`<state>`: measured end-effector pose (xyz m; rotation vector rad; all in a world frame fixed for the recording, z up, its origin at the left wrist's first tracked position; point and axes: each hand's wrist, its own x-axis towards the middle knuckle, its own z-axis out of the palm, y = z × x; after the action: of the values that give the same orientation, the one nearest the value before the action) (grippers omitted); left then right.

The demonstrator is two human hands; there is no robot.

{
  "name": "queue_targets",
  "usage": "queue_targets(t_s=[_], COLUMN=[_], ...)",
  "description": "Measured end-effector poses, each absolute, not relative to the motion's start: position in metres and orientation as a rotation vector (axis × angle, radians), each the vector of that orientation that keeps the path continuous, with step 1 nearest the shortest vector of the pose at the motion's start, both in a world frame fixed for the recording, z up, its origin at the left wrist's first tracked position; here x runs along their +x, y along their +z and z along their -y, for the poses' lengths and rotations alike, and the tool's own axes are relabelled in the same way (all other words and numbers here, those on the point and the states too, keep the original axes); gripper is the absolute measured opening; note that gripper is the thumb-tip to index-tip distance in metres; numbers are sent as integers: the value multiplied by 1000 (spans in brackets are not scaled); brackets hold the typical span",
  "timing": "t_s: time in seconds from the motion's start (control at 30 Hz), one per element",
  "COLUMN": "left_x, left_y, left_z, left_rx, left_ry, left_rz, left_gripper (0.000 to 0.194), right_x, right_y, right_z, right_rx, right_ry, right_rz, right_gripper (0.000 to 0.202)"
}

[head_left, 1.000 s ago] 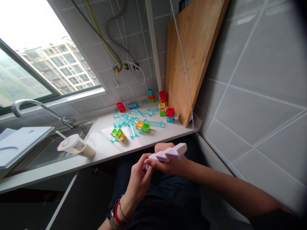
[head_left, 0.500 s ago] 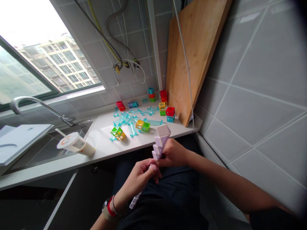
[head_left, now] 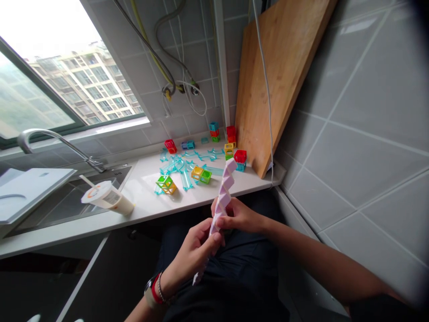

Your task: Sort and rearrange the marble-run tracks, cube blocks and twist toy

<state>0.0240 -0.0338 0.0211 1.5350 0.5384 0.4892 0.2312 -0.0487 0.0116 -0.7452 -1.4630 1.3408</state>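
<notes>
A pale purple and white snake puzzle [head_left: 225, 190], a chain of small wedges in a zigzag, is held upright above my lap. My left hand [head_left: 200, 240] is closed around its lower part, thumb on the front. Just above, my right hand [head_left: 236, 215] grips the middle with its thumb across the wedges. The upper end stands free over the counter's front edge, and the lower tail hangs out below my left hand. Part of the chain is hidden behind my fingers.
On the white counter [head_left: 147, 197] lie clear blue track pieces [head_left: 186, 179], a green and yellow cube block [head_left: 166, 184] and several other coloured blocks. A lidded drink cup [head_left: 115, 200] stands by the sink [head_left: 70, 197]. A wooden board [head_left: 268, 80] leans at the right.
My right hand has turned, bringing its thumb to the front of the puzzle. The upper chain now stands straighter and taller, and its lower tail has shifted slightly. The view has moved a little.
</notes>
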Motion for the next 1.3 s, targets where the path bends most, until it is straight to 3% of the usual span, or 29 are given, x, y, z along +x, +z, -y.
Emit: queue_targets(t_s=[0.23,0.4,0.6,0.73,0.93,1.1,1.3], left_x=[25,35,42,46,46,39,32], left_y=[26,17,2,1,2,4,12], left_z=[36,41,39,37,41,45,41], left_rx=[1442,1503,1639,1621,1548,1565,1913], left_ry=[318,459,706,660,614,557,625], left_rz=[-427,-563,-853,-815,-740,-722,-759], left_gripper=[39,42,43,40,38,37,27], right_x=[234,221,204,212,227,228,229], right_y=[16,12,9,12,24,22,11], right_z=[46,55,66,60,52,52,48], right_rx=[-449,-526,-961,-1041,-1105,-1183,-1103], right_ry=[1232,1440,856,759,782,552,1222], right_rz=[1654,1467,1422,1464,1498,1745,1561], right_gripper=[38,34,18,18,39,63,63])
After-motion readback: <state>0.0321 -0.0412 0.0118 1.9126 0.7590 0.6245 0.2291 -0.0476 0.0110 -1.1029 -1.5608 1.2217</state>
